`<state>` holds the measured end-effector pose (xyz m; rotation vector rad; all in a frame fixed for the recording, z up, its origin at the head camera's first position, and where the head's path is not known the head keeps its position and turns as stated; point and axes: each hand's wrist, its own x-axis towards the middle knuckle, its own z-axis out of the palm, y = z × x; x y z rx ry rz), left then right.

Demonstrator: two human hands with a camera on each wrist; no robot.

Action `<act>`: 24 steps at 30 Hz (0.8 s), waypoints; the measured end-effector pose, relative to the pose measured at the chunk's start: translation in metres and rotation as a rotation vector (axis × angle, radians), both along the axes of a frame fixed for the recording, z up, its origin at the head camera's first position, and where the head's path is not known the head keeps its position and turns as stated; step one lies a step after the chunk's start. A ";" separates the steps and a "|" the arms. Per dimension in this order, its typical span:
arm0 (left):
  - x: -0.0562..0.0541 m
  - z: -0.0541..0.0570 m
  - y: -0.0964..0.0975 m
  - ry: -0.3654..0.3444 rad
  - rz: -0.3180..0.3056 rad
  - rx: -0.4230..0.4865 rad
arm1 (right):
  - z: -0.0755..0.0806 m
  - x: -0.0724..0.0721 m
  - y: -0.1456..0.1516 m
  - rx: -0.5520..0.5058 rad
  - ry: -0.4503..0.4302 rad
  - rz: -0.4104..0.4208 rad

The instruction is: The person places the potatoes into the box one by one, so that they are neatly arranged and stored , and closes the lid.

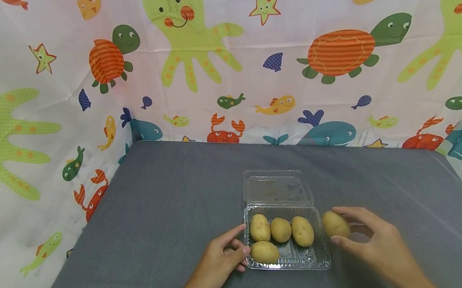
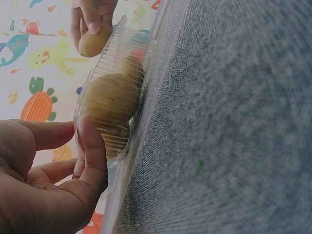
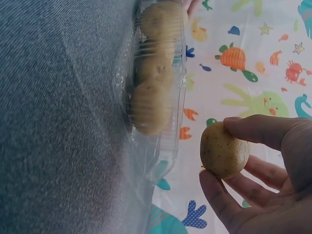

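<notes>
A clear plastic clamshell container [image 1: 287, 263] lies with its lid folded back, several potatoes [image 1: 303, 232] inside it. On its left side my left hand [image 1: 220, 261] grips the rim, thumb over the near left corner. The left wrist view shows the fingers of that left hand [image 2: 63, 170] at the ribbed wall, close by a potato [image 2: 112, 97]. Just off the right side, my right hand [image 1: 371, 235] pinches another potato [image 1: 335, 225] between thumb and fingertips. In the right wrist view this held potato [image 3: 224, 150] hangs above the table level, apart from the container wall.
The open lid [image 1: 276, 187] lies flat behind the tray part. Grey cloth covers the table [image 1: 168, 194]. A curtain [image 1: 209, 103] printed with sea animals stands along the back and both sides.
</notes>
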<state>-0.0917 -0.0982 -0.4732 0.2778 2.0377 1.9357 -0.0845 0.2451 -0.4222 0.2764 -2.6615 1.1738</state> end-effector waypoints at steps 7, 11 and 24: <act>-0.001 -0.001 0.000 0.003 -0.005 0.008 | -0.002 0.000 -0.007 -0.053 0.073 0.087; -0.001 -0.001 0.000 0.005 -0.005 0.009 | -0.003 0.000 -0.010 -0.063 0.090 0.130; -0.001 -0.001 0.000 0.003 -0.005 0.006 | -0.010 0.000 -0.020 -0.097 0.106 0.213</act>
